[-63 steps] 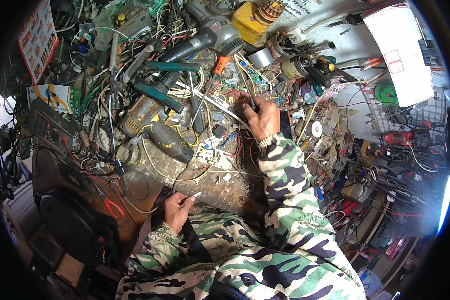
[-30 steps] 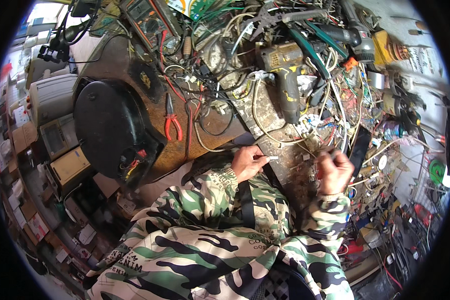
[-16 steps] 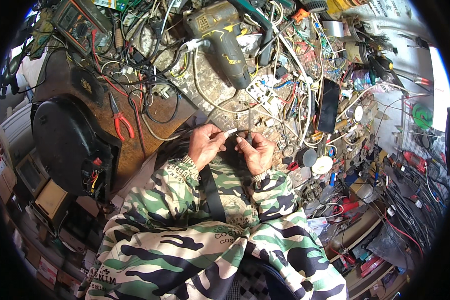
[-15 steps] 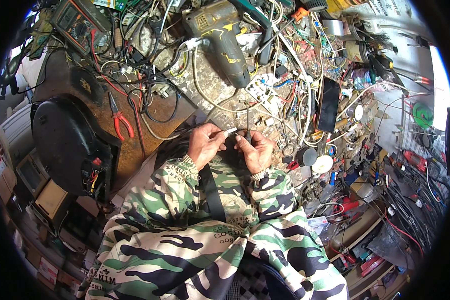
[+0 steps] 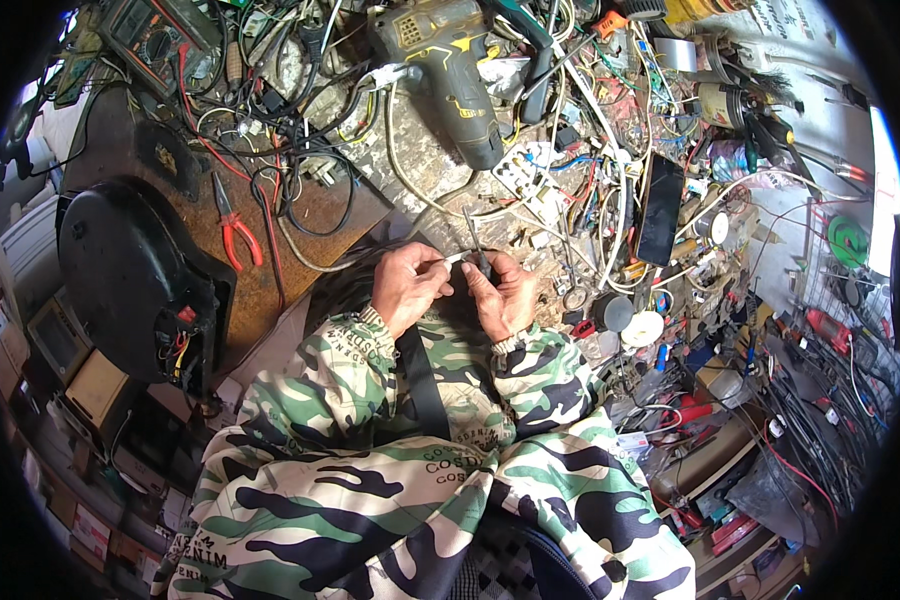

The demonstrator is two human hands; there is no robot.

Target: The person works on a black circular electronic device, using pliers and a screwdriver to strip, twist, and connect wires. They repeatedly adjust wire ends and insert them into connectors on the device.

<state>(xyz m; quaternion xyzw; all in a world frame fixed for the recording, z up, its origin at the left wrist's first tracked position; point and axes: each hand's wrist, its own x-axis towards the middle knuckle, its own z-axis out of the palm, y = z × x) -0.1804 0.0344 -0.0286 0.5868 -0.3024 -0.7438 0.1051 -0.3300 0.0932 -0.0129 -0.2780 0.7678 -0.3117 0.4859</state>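
Left hand pinches small white piece at centre; right hand pinches slim dark tool just beside it. Can, upper right, holds dark-handled tools. Black housing, left, holds coloured wires in opening.

from the wearer's head, a wide fisheye view looks steeply down at close range, left hand and right hand near its middle, workbench beyond, camouflage clothing below.
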